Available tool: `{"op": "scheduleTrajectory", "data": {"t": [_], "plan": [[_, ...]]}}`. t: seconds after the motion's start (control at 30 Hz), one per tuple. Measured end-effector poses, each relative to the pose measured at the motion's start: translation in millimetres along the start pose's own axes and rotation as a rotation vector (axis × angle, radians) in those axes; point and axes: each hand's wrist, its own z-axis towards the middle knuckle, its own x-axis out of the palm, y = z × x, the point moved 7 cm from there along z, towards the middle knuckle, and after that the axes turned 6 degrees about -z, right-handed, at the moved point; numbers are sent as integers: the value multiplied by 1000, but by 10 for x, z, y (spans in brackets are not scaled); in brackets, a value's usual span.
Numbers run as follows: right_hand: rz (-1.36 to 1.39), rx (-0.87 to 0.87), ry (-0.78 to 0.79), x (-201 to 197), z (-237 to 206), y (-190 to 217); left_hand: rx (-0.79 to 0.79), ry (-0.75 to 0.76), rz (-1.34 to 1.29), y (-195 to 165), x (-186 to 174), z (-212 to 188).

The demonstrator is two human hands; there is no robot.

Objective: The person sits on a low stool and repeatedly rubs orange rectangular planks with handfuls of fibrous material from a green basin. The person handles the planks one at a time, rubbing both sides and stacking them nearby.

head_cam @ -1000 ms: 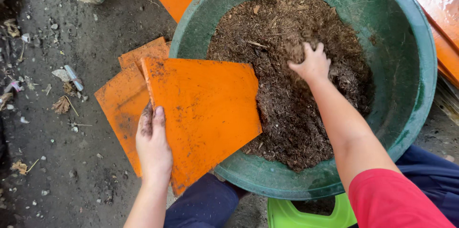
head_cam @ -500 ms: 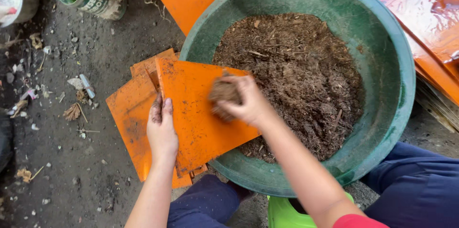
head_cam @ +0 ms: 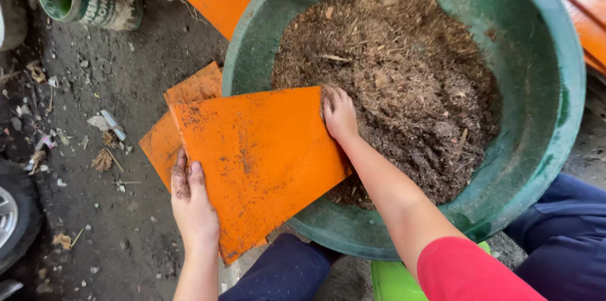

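The near rim of the green basin (head_cam: 404,247) is covered by the orange bag (head_cam: 259,162), whose lower sheets are hidden beneath it, while the right hand's (head_cam: 339,113) fingertips are concealed at the bag's mouth.

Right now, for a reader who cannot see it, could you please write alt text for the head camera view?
A person's left hand holds an orange bag over the rim of a large green basin, while the right hand rests at the bag's edge on the brown soil mix in the basin. More orange bags lie beneath on the dirty ground.
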Motion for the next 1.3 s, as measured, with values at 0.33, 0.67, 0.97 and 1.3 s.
{"op": "scheduleTrajectory", "data": {"t": [0.33,0.67,0.97,1.3], "plan": [[184,-542,-35,-223,-1258,2091,67,2,15,0,41,-80],[37,80,98,-92,-502,-127,83,-13,-27,126,177,-15],[159,-192,62,-332,-1738,891,151,-6,-161,134,381,-78],[232,-657,-20,-296,-559,2544,254,111,-186,85,552,-20]]}}
